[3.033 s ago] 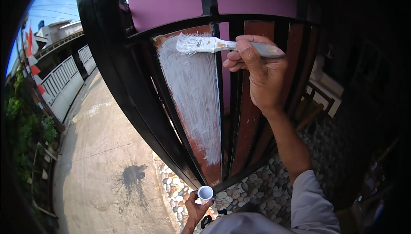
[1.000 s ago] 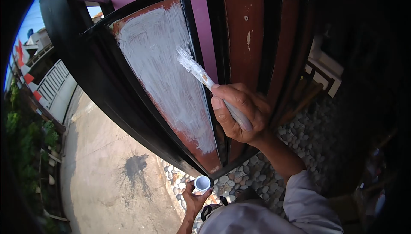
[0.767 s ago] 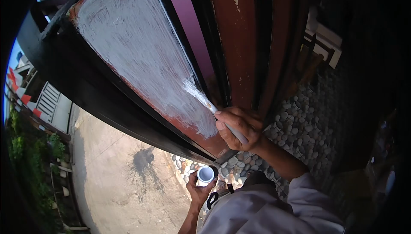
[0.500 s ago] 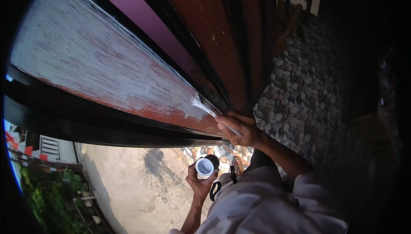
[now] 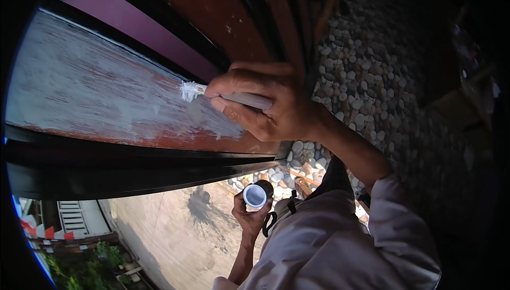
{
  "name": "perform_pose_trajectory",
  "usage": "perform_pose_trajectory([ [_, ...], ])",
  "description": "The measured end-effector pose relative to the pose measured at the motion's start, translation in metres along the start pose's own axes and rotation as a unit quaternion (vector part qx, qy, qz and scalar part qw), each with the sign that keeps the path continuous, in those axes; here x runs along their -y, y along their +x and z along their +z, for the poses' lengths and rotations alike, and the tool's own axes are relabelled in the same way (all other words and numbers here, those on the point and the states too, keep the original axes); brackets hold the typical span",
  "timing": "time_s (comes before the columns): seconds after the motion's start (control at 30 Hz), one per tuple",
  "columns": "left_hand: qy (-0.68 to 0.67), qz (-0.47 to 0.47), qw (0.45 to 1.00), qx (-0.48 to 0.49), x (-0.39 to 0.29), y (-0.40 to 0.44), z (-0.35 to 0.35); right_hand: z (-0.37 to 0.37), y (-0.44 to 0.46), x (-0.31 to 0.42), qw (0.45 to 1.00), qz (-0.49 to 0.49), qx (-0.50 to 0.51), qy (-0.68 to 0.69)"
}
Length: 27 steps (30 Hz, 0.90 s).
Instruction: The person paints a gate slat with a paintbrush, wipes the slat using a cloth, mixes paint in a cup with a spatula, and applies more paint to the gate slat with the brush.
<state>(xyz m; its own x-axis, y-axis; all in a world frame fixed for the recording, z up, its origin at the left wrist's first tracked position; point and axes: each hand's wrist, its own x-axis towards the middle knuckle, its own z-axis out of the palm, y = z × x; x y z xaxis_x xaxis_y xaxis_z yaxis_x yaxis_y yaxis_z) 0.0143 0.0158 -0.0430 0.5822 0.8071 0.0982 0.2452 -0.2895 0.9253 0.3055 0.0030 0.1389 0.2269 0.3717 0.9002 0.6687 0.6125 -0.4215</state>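
Note:
My right hand (image 5: 260, 99) is closed around the handle of a paintbrush (image 5: 241, 100). White paint coats its splayed bristles, which rest against the upper edge of a long panel (image 5: 106, 83). Streaky pale paint covers much of that panel, and reddish brown shows through and along its lower border. Lower down, my left hand (image 5: 249, 216) grips a small dark cup (image 5: 255, 196) with a pale inside and pale paint in it. The cup is held mouth up, away from the panel.
Black frame bars (image 5: 106, 170) border the panel. Above lie a purple strip (image 5: 135, 22) and brown panels (image 5: 212, 11). Rounded pebbles (image 5: 366, 72) cover the ground at right. Pale paving (image 5: 159, 231) with a dark stain spreads below, beside green plants (image 5: 95, 263).
My right hand has moved up and left with the brush, closer to the camera, along the panel's upper edge. The view has shifted slightly. My left hand still holds the cup.

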Motion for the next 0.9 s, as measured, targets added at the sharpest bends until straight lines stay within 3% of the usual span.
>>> perform_pose_trajectory([
  [0.1, 0.005, 0.004, 1.0, -0.001, -0.003, 0.004, 0.001, 0.004, 0.008, 0.009, 0.997, -0.027, -0.061, 0.039],
  [0.2, -0.007, 0.012, 1.0, -0.003, -0.004, 0.007, 0.002, 0.013, -0.023, -0.005, 0.998, -0.015, -0.057, 0.034],
  [0.4, -0.005, -0.006, 1.0, 0.01, -0.002, 0.006, -0.003, 0.029, -0.157, -0.039, 0.993, 0.114, -0.035, 0.024],
  [0.47, -0.009, -0.001, 1.0, 0.01, -0.001, 0.006, -0.002, 0.032, -0.202, -0.053, 0.978, 0.204, 0.031, 0.014],
  [0.57, -0.013, 0.004, 1.0, 0.017, 0.003, 0.005, -0.002, 0.028, -0.214, -0.058, 0.972, 0.21, 0.099, -0.04],
  [0.7, -0.003, 0.009, 1.0, 0.028, 0.006, 0.004, -0.003, 0.031, -0.148, -0.044, 0.977, 0.186, 0.1, -0.035],
  [0.9, -0.005, 0.013, 1.0, 0.018, -0.002, -0.002, -0.005, 0.019, -0.022, 0.026, 0.999, 0.011, -0.043, 0.023],
])
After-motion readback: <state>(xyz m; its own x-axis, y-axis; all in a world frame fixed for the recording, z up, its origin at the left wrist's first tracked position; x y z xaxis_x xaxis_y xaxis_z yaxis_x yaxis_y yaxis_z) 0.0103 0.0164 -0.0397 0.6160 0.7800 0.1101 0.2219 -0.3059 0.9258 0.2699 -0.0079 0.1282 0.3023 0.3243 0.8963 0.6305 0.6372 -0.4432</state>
